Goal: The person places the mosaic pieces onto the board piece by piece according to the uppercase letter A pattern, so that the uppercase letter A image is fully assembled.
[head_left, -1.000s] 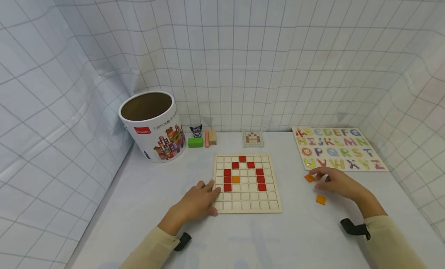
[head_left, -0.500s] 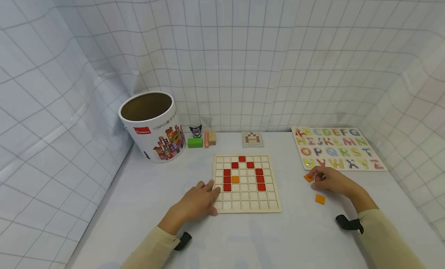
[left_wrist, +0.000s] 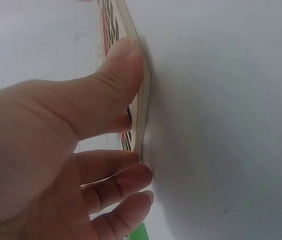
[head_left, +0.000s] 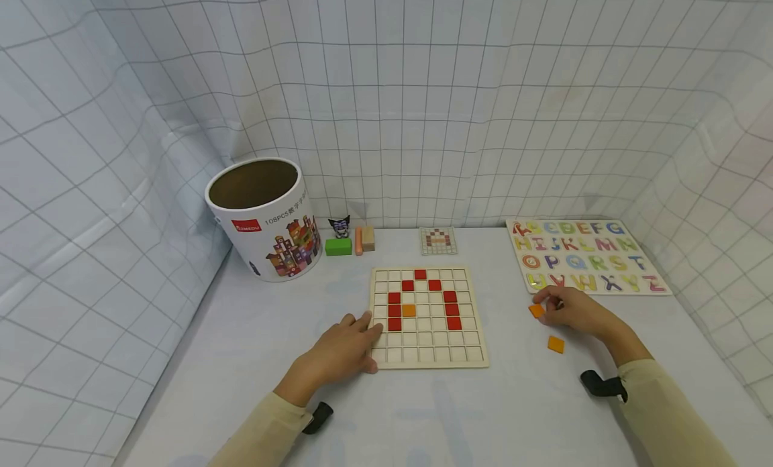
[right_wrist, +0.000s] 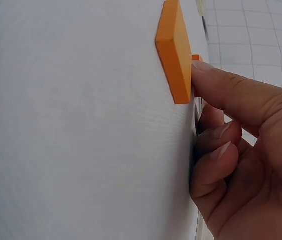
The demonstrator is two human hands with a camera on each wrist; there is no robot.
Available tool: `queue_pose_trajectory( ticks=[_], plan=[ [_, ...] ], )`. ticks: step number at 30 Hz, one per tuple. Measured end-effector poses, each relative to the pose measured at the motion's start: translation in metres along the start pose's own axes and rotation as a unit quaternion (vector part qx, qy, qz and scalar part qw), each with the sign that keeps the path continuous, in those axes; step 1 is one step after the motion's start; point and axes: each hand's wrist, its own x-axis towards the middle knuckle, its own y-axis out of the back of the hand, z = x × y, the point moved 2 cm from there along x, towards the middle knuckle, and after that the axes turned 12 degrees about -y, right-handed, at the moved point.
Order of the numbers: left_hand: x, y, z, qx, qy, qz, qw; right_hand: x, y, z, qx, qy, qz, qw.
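A pale wooden grid board lies on the table with red square tiles in an arch and one orange tile inside. My left hand rests at the board's left edge and near corner, its thumb on the edge and its fingers slightly bent. Off to the right, my right hand pinches an orange square tile between thumb and finger; in the right wrist view this tile is mostly hidden. A second loose orange tile lies flat on the table, nearer the body.
An alphabet puzzle board lies behind my right hand. Behind the grid board is a small pattern card. A green block, a dark figurine, an orange stick, a wooden block and a large white bucket stand back left.
My right hand has shifted slightly left and closed its thumb and finger on the farther orange tile, which has moved very slightly. My left hand keeps its place on the grid board.
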Motion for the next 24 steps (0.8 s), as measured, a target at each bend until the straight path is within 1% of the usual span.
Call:
queue_pose_trajectory(
  ticks=[5, 7, 10, 13, 17, 19, 22, 24],
  plan=[
    [0.000, 0.001, 0.001, -0.007, 0.006, -0.004, 1.0000, -0.001, 0.002, -0.001, -0.003, -0.014, 0.002, 1.000],
    [0.001, 0.002, 0.002, -0.007, 0.006, -0.005, 0.9999, -0.001, 0.002, -0.002, 0.005, -0.026, 0.003, 1.000],
    [0.001, 0.003, 0.003, -0.009, 0.002, -0.004, 1.0000, -0.003, 0.002, -0.002, 0.044, -0.028, -0.002, 0.999],
    [0.001, 0.004, 0.005, -0.012, 0.000, -0.003, 0.9999, -0.003, 0.001, -0.003, 0.093, -0.012, -0.011, 0.995],
    [0.001, 0.003, 0.005, -0.014, 0.003, -0.007, 0.9999, 0.002, -0.006, -0.016, 0.149, 0.028, -0.019, 0.988],
    [0.000, 0.003, 0.005, -0.011, 0.004, -0.007, 0.9999, 0.007, -0.014, -0.026, 0.181, 0.042, -0.026, 0.982],
    [0.000, 0.003, 0.005, -0.010, 0.006, -0.006, 0.9999, 0.014, -0.032, -0.047, 0.228, 0.055, -0.055, 0.971],
    [0.000, 0.003, 0.004, -0.010, 0.005, -0.005, 0.9999, 0.018, -0.044, -0.062, 0.245, 0.064, -0.080, 0.964]
  ],
)
